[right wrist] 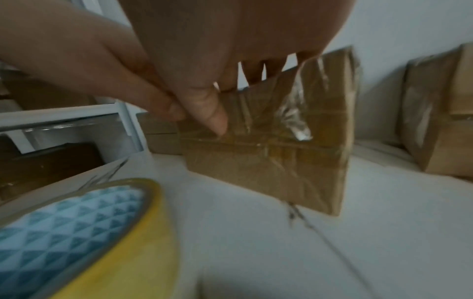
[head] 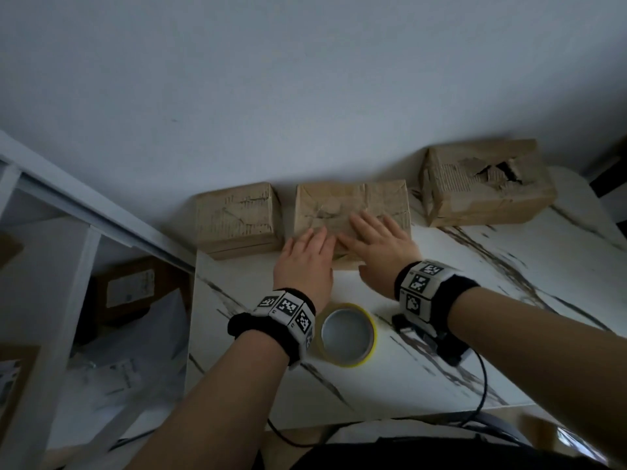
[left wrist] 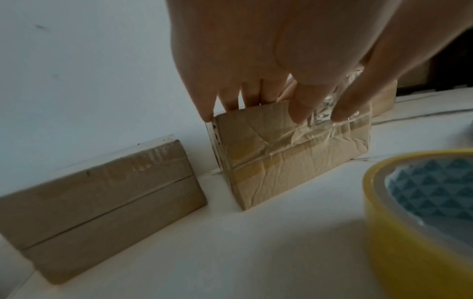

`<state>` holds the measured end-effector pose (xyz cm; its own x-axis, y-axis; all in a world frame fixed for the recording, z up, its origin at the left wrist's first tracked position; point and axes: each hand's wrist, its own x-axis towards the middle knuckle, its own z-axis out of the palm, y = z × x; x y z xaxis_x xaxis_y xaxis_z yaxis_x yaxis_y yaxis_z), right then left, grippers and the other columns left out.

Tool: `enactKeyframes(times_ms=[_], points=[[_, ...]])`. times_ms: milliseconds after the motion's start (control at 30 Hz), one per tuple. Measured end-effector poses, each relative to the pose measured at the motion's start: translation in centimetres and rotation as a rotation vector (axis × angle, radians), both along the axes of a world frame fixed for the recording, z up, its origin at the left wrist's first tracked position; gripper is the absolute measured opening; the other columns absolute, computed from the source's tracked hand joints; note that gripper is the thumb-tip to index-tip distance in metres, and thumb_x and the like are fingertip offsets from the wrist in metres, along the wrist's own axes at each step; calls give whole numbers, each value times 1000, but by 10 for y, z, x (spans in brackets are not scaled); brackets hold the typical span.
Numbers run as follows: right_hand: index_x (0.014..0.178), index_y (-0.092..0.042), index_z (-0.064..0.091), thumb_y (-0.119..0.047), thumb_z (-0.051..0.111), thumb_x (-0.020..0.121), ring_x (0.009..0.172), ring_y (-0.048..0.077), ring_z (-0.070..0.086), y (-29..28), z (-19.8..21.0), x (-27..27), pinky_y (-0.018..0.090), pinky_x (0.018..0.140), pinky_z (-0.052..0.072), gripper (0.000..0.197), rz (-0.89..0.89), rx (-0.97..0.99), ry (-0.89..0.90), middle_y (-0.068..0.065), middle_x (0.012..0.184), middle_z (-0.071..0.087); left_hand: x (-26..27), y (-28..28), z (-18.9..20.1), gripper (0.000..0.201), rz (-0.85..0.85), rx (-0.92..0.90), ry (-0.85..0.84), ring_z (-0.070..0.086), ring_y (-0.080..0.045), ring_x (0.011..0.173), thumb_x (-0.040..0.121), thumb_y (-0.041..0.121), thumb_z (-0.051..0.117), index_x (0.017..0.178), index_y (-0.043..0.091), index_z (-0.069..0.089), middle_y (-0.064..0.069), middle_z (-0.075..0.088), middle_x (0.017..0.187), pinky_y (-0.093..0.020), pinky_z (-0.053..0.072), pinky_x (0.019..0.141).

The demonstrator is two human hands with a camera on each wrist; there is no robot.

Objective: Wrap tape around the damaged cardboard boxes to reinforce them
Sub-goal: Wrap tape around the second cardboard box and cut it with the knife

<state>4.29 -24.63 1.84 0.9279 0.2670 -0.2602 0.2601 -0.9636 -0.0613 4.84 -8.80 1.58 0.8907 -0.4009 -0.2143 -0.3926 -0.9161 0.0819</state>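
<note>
Three cardboard boxes stand along the wall on a white marble table. My left hand and right hand both lie flat on top of the middle box, fingers straight, side by side. Wrinkled clear tape runs over this box's top and front face. Both thumbs press on that front face over the tape. A yellow tape roll lies flat on the table between my wrists, close in the left wrist view and the right wrist view.
A flatter box sits just left of the middle one. A larger box with a torn hole in its top stands at the right. A white shelf unit borders the table's left edge. A black cabled device lies under my right wrist.
</note>
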Motion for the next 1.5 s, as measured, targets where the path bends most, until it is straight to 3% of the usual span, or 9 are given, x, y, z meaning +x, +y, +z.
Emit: enactKeyframes(times_ms=[200, 367, 567, 633, 767, 933, 1067, 1200, 1500], points=[[116, -23, 67, -25, 65, 70, 119, 34, 56, -40, -6, -7, 56, 96, 41, 46, 24, 94, -141, 14, 131, 58, -4, 1, -7, 60, 1, 17, -18, 4, -17, 147, 99, 28, 34, 152, 20, 7, 3, 5, 160, -36, 1, 117], [118, -8, 66, -36, 37, 83, 115, 32, 60, -64, -14, -17, 52, 95, 42, 53, 11, 90, -143, 14, 126, 61, -4, 2, -6, 58, -3, 19, -11, 1, -16, 147, 101, 27, 29, 152, 18, 4, 3, 2, 160, -36, 0, 118], [111, 2, 67, -28, 63, 83, 108, 38, 62, -56, -18, -13, 52, 85, 49, 42, -37, 170, -176, 21, 118, 64, 4, 1, -6, 53, 4, 18, 17, 5, -16, 146, 102, 17, 26, 152, 16, 7, 2, 4, 160, -34, 4, 118], [111, 5, 66, -14, 80, 73, 108, 41, 61, -56, -18, -10, 54, 81, 50, 44, -34, 214, -160, 23, 118, 63, 5, 3, -5, 52, 11, 0, 21, 12, -16, 145, 102, 13, 30, 151, 16, 13, 1, 8, 160, -32, 9, 117], [120, 8, 59, -5, 74, 78, 120, 44, 52, -59, -15, -11, 51, 96, 40, 46, -28, 223, -129, 26, 128, 55, -1, 5, 3, 45, 74, -116, -10, 36, -15, 134, 101, 20, 36, 145, 20, 35, 7, 27, 154, -29, 34, 105], [131, -12, 50, -37, 49, 92, 138, 21, 30, -49, 12, -6, 29, 112, 20, 46, -150, 198, -118, 4, 148, 37, 1, -2, 26, 29, 112, -140, -125, 55, -19, 103, 97, 30, 40, 114, 22, 61, 2, 59, 117, -31, 41, 82], [145, -20, 30, -60, 46, 85, 145, 17, 10, -30, 18, 13, 35, 117, 8, 74, -94, 158, -63, 0, 157, 16, 25, -15, 18, 56, 62, -50, -53, 21, -18, 142, 96, 42, 42, 146, 20, 30, 0, 26, 154, -38, 12, 116], [151, -19, -3, -70, 43, 81, 146, 15, -10, -18, 8, 35, 39, 118, -4, 98, 65, 19, 59, -1, 159, -12, 45, -23, 6, 68, -15, 79, 81, -3, -12, 147, 97, 52, 29, 152, 19, 3, 4, -3, 160, -37, 2, 119], [150, -13, -8, -74, 31, 82, 146, 15, -10, -59, -2, 32, 35, 116, -8, 100, 112, -30, 19, 3, 158, -12, 41, -10, -2, 106, 33, 172, 104, -15, -17, 145, 79, 80, 24, 149, 9, -13, -6, -21, 157, -31, -7, 118]])
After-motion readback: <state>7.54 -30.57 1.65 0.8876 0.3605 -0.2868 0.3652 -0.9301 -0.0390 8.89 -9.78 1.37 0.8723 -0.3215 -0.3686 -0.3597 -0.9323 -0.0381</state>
